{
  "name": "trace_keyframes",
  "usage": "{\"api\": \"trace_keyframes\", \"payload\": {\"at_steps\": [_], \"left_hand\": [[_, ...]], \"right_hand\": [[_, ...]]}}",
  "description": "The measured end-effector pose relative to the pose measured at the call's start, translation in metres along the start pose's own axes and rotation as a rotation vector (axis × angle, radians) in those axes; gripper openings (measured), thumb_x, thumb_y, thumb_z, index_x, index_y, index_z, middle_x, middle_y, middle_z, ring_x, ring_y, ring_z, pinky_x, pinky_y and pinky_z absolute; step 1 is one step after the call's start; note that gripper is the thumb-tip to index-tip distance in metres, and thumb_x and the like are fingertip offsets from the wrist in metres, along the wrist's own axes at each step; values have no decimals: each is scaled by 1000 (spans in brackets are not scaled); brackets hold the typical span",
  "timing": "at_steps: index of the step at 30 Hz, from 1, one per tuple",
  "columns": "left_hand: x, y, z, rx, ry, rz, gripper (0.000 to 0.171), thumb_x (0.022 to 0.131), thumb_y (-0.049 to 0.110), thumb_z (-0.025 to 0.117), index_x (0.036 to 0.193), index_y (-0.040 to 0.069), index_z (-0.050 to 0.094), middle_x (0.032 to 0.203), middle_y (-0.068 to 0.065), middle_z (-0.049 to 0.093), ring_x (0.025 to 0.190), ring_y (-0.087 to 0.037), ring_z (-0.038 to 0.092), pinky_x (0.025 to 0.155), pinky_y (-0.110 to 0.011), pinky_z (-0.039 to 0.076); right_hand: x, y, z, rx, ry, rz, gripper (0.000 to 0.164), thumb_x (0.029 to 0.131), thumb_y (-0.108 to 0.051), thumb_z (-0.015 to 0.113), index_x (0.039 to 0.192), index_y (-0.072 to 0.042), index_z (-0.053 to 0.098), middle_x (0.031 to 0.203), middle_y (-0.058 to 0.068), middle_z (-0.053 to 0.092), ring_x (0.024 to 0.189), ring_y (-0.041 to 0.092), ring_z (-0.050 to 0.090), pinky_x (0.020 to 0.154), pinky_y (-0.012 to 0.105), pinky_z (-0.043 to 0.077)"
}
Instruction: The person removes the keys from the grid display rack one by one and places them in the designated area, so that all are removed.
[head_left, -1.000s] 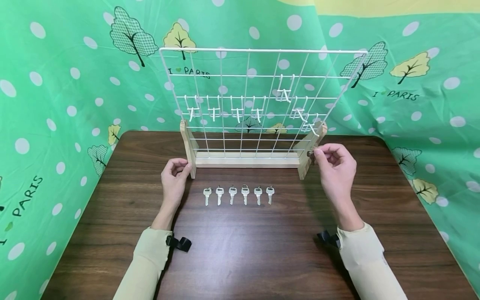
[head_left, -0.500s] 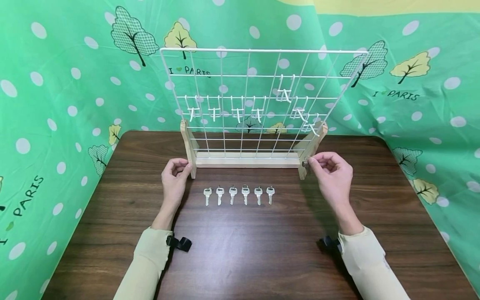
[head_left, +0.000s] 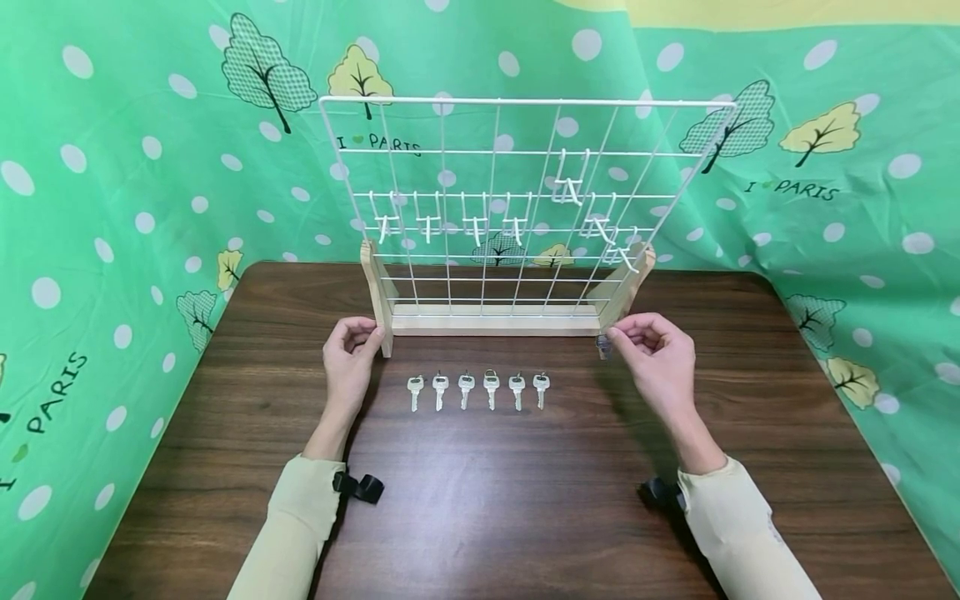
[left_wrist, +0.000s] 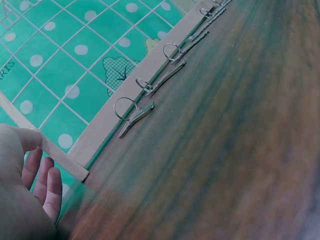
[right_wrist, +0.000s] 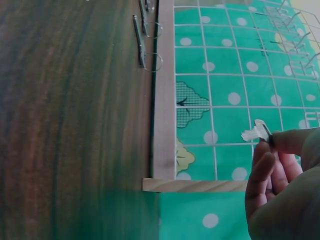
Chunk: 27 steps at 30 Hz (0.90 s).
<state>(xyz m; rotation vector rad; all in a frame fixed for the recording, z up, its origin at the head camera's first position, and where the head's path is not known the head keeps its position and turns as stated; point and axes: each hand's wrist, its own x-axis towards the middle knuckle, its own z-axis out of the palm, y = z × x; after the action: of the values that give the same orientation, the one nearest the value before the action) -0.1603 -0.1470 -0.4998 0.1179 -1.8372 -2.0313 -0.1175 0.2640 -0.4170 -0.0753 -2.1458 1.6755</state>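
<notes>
A white wire grid rack (head_left: 495, 172) on wooden feet stands upright on the table. At the rack's left foot (head_left: 380, 300), my left hand (head_left: 349, 357) holds on with thumb and forefinger; its other fingers curl loosely in the left wrist view. My right hand (head_left: 657, 358) pinches a small silver key (right_wrist: 256, 131) between thumb and fingers, just in front of the right foot (head_left: 609, 325). The key's bow is partly covered by the fingertips. Several silver keys with rings, one of them a middle key (head_left: 491, 392), lie in a row before the rack.
Several white hooks hang on the grid, one higher (head_left: 570, 187) than the others and one low at the right (head_left: 618, 252). The dark wooden table (head_left: 495, 508) extends toward me. A green patterned cloth (head_left: 862, 250) hangs behind and at both sides.
My right hand has moved down, left and toward me with the pinched key, from beside the rack's right foot to in front of it. The left hand has stayed put.
</notes>
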Motion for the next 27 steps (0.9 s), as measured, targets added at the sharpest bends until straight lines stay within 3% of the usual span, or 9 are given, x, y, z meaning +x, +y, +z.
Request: {"api": "trace_keyframes", "payload": {"at_steps": [6,14,21,27], "left_hand": [[0,0,0,3,1,-1,21,97,-10,76,114,-18,65,97,6,70,87,-6,65,78,-15,54],[0,0,0,4,1,0,21,97,-9,77,113,-17,65,97,7,70,88,-6,65,78,-15,54],[0,-1,0,14,4,-6,21,98,-8,76,113,-17,65,98,3,71,88,-7,66,77,-15,54],[0,0,0,15,2,-4,21,98,-9,77,113,-17,65,97,7,71,88,-7,65,78,-15,53]], "right_hand": [[-2,9,0,29,-60,58,16,96,9,80,107,18,72,79,-11,74,69,1,65,62,11,52],[-4,19,3,-31,-170,45,18,100,3,79,114,15,77,84,-14,76,69,3,68,58,15,53],[-7,25,4,-62,-223,62,15,100,2,80,112,11,79,83,-7,76,61,9,65,54,20,55],[-7,30,5,-106,-290,71,16,101,2,79,114,12,79,87,2,78,64,7,66,56,21,56]]}}
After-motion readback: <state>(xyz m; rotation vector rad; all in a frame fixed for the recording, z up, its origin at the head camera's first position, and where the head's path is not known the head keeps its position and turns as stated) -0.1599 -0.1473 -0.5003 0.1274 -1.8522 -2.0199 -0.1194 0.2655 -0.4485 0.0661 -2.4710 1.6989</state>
